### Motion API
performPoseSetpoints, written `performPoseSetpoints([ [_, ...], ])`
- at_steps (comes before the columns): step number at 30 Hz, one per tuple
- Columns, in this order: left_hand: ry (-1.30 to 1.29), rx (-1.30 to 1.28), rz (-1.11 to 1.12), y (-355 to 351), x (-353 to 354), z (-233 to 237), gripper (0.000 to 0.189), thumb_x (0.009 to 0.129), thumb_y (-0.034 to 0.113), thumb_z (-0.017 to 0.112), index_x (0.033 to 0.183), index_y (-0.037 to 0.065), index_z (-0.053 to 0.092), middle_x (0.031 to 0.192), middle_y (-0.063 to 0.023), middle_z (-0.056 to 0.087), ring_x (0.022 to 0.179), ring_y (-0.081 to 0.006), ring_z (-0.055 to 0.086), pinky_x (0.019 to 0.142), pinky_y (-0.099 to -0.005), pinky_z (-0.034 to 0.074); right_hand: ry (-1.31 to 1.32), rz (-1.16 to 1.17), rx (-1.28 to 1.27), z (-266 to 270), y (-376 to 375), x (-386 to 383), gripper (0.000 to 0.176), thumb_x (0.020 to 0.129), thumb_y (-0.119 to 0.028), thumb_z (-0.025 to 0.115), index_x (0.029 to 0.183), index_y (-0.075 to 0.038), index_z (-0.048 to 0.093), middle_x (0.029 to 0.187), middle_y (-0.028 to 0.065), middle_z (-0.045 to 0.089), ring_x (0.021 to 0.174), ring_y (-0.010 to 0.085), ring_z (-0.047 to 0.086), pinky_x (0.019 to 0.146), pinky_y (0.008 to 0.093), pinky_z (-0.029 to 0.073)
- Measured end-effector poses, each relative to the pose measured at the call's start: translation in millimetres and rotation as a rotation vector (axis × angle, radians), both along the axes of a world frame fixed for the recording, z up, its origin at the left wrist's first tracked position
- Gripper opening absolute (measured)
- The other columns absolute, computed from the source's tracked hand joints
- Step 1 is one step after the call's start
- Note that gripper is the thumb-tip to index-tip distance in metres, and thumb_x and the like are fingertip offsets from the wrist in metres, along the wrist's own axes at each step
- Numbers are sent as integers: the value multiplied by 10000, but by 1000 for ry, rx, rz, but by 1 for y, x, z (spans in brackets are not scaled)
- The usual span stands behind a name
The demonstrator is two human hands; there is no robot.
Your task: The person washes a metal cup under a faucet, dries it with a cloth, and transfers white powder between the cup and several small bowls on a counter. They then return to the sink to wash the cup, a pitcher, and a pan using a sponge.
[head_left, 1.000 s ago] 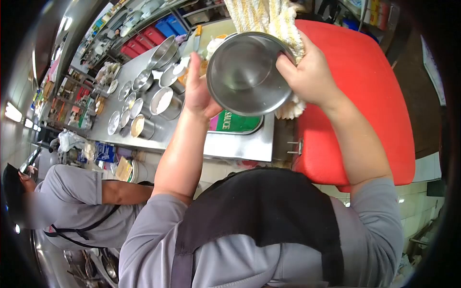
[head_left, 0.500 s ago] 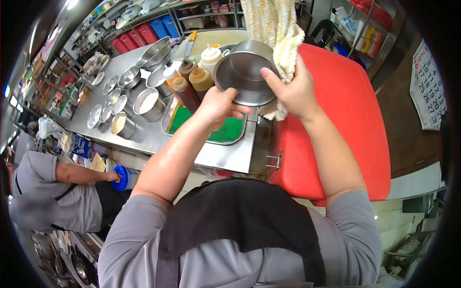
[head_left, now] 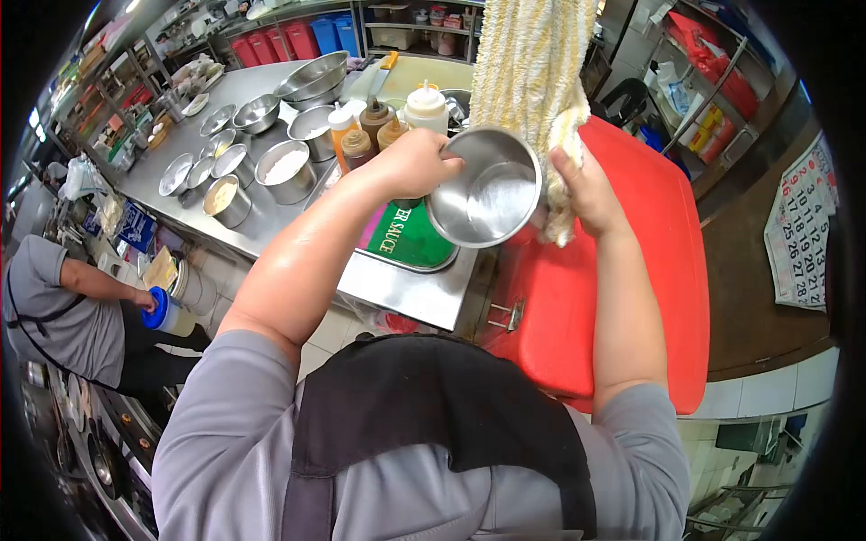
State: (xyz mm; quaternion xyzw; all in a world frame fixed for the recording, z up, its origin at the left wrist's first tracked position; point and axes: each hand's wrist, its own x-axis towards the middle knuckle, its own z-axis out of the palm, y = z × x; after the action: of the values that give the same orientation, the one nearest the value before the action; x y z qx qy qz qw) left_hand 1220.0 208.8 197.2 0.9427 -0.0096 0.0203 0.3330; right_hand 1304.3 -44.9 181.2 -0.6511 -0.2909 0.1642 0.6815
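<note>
A round stainless steel pot [head_left: 494, 189] is tilted in front of me, its shiny inside turned toward me. My left hand [head_left: 417, 164] is closed on the pot's left rim, with the thumb at the inner edge. On the other side, my right hand [head_left: 588, 194] grips a white and yellow striped towel [head_left: 532, 77] beside the pot's right wall. The towel hangs behind the pot, and its lower end bunches below my right fingers. Several squeeze bottles [head_left: 426, 108] stand just beyond my left hand.
Below the pot, a green sheet with printed letters lies in a metal tray [head_left: 424, 268]. A large red lid [head_left: 649, 279] is at the right. Metal bowls [head_left: 257, 114], pots of food [head_left: 287, 171] and a knife [head_left: 383, 72] rest on the steel counter. A co-worker [head_left: 68, 307] holds a blue-lidded container [head_left: 167, 314] at left.
The pot has turned and moved slightly right and down. My left hand has shifted from the lower rim to the upper left rim. The co-worker's container has moved left in view.
</note>
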Motion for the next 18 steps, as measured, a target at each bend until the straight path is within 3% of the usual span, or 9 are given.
performPoseSetpoints([
  [4, -58, 113, 30, -4, 11, -13, 343, 880, 310, 656, 1069, 32, 721, 928, -245, 698, 876, -377, 682, 801, -450, 520, -341, -228, -238, -4, 25, -28, 356, 857, -219, 716, 1113, 2, 606, 782, 93, 685, 730, 185, 681, 654, 309, 526],
  [5, -90, 81, 60, -6, 9, -12, 335, 882, 305, 658, 1068, 34, 720, 925, -242, 699, 878, -379, 681, 805, -451, 520, -516, -314, -112, -17, 35, -23, 301, 852, -181, 690, 1070, 20, 632, 799, 109, 696, 735, 208, 687, 673, 335, 530],
  [8, -223, 85, 114, -12, 6, -11, 317, 888, 276, 662, 1089, 35, 709, 937, -229, 702, 907, -389, 673, 831, -448, 516, -438, -382, -145, -17, 23, -12, 253, 844, -139, 642, 1029, 34, 655, 858, 151, 714, 792, 242, 700, 734, 368, 535],
  [12, -424, -30, 173, -18, 15, -39, 282, 916, 233, 642, 1054, -12, 664, 908, -265, 674, 864, -393, 665, 781, -432, 491, -528, -494, -167, -14, 21, -15, 260, 856, -138, 627, 1058, 25, 649, 890, 171, 718, 827, 262, 708, 748, 366, 533],
  [18, -321, -173, 243, -24, 23, -43, 299, 940, 231, 604, 1032, -51, 633, 883, -271, 669, 858, -409, 656, 786, -438, 489, -585, -499, -149, -10, 26, -25, 265, 859, -138, 635, 1063, 30, 647, 916, 184, 720, 868, 297, 713, 779, 365, 533],
])
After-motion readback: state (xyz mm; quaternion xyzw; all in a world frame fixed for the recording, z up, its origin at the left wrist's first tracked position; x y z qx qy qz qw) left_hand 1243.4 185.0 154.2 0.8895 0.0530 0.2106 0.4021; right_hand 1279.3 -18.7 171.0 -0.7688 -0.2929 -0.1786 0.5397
